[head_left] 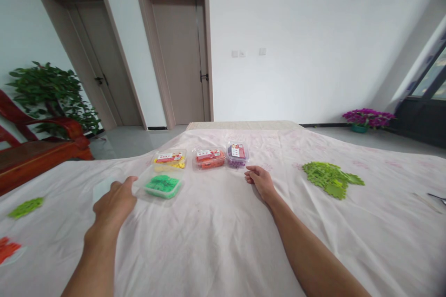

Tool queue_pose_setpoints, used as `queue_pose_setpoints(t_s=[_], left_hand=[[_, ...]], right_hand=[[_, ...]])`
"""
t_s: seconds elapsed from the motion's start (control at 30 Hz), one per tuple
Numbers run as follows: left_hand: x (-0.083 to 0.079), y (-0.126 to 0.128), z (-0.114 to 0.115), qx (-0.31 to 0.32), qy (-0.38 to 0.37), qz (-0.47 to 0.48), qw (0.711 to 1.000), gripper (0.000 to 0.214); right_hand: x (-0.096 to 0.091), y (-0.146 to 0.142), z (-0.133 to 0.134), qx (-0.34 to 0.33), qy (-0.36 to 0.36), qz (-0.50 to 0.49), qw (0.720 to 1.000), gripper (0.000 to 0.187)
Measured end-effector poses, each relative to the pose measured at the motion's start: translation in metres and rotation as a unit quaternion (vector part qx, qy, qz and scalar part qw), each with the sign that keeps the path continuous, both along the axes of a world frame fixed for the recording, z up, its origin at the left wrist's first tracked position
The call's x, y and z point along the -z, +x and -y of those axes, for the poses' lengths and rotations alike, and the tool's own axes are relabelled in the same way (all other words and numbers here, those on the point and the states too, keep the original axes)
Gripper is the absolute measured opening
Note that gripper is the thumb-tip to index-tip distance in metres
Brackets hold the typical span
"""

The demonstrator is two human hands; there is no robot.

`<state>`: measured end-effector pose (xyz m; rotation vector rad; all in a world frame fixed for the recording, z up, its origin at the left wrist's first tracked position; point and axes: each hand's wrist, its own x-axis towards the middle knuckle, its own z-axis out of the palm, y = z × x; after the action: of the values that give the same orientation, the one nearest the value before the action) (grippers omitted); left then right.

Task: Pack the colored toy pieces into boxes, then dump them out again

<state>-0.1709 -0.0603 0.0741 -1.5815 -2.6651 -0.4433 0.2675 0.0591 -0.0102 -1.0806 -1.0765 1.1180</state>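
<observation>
My left hand (116,199) is palm down at the left of the cloth, its thumb spread to the right. It overlaps a pale, see-through flat piece (101,189), perhaps a box lid; its fingertips are partly hidden. Right of it stands a clear box of green pieces (163,185), with no label visible on top. My right hand (260,182) rests on the cloth with fingers curled and nothing visible in them. Just beyond it is a labelled clear box of purple pieces (237,154). Similar labelled boxes hold orange-red pieces (209,158) and yellow pieces (170,159).
A light-green heap of flat pieces (329,176) lies at right, a smaller green pile (26,207) at left. Orange-red pieces (7,249) lie at the near left edge. Thin dark-tipped items (435,198) lie far right. A wooden chair (42,148) stands beyond the table's left side.
</observation>
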Motion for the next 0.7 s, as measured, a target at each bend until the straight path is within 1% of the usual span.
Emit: queue_pose_setpoints(t_s=[0.03,0.07,0.13,0.23,0.27,0.33,0.37,0.4,0.47,0.5,0.53,0.57,0.6,0.67,0.7], left_hand=[[-0.009,0.006,0.004,-0.009,-0.026,-0.008,1.000,0.057],[-0.019,0.014,0.008,-0.007,-0.034,-0.017,0.999,0.059],[-0.038,0.031,0.018,0.018,-0.019,-0.037,0.999,0.060],[-0.058,0.063,0.035,0.093,0.062,-0.083,0.990,0.056],[-0.062,0.076,0.041,0.120,0.088,-0.090,0.985,0.056],[-0.064,0.106,0.052,0.199,0.130,-0.093,0.967,0.051],[-0.063,0.123,0.056,0.250,0.150,-0.093,0.952,0.049],[-0.060,0.140,0.060,0.303,0.176,-0.097,0.931,0.048],[-0.050,0.174,0.066,0.418,0.234,-0.111,0.871,0.047],[-0.043,0.189,0.067,0.470,0.262,-0.114,0.835,0.043],[-0.035,0.202,0.066,0.517,0.281,-0.110,0.801,0.038],[-0.025,0.212,0.065,0.553,0.280,-0.104,0.778,0.031],[-0.015,0.220,0.063,0.581,0.274,-0.098,0.760,0.023],[0.007,0.229,0.056,0.609,0.267,-0.084,0.742,0.015],[0.018,0.231,0.053,0.617,0.262,-0.072,0.739,0.015]], right_hand=[[0.000,0.000,0.000,-0.001,-0.001,0.001,1.000,0.024],[0.000,0.000,0.000,-0.002,0.000,0.001,1.000,0.023],[0.001,0.000,0.000,-0.006,0.002,0.001,1.000,0.023],[0.002,0.000,-0.001,-0.009,0.011,0.003,1.000,0.023],[0.003,0.000,-0.001,-0.009,0.013,0.004,1.000,0.023],[0.003,0.000,-0.001,-0.009,0.014,0.007,1.000,0.023],[0.004,0.000,0.000,-0.008,0.015,0.008,1.000,0.024],[0.004,0.000,0.000,-0.007,0.015,0.010,1.000,0.025],[0.004,0.002,0.001,-0.004,0.019,0.022,1.000,0.026],[0.005,0.003,0.001,-0.002,0.027,0.035,0.999,0.026],[0.005,0.005,0.001,-0.002,0.035,0.050,0.998,0.025],[0.006,0.006,0.000,-0.002,0.042,0.063,0.997,0.025],[0.007,0.008,0.000,-0.002,0.046,0.074,0.996,0.026],[0.008,0.010,-0.002,-0.009,0.043,0.076,0.996,0.030],[0.008,0.010,-0.002,-0.019,0.037,0.069,0.997,0.034]])
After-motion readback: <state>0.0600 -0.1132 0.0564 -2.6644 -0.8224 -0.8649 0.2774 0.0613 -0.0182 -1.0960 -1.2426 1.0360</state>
